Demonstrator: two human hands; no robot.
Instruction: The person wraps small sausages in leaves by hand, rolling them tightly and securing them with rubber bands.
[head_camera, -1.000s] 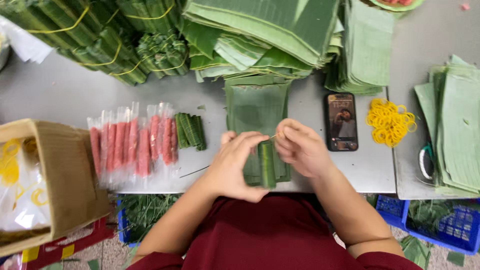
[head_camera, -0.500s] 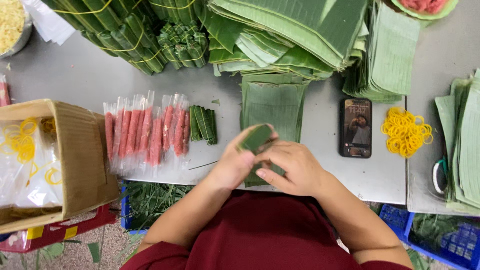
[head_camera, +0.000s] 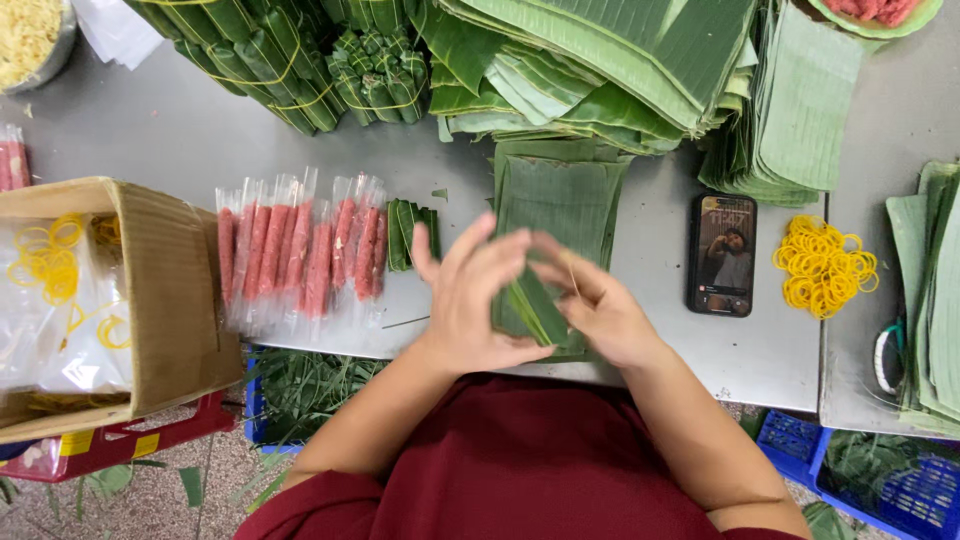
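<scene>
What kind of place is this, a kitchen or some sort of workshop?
Probably a small food-wrapping workshop. The left hand and right hand hold a leaf-wrapped roll over a grey table, beside bagged pink sausages, stacked banana leaves and yellow rubber bands.

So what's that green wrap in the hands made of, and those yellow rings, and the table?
The wrap, held between the left hand and right hand, looks like banana leaf: matte green with fine parallel ribs. The rings seem to be rubber bands: thin, bright yellow, limp loops in a pile. The table looks like metal, probably steel: grey, smooth, dull sheen.
</scene>
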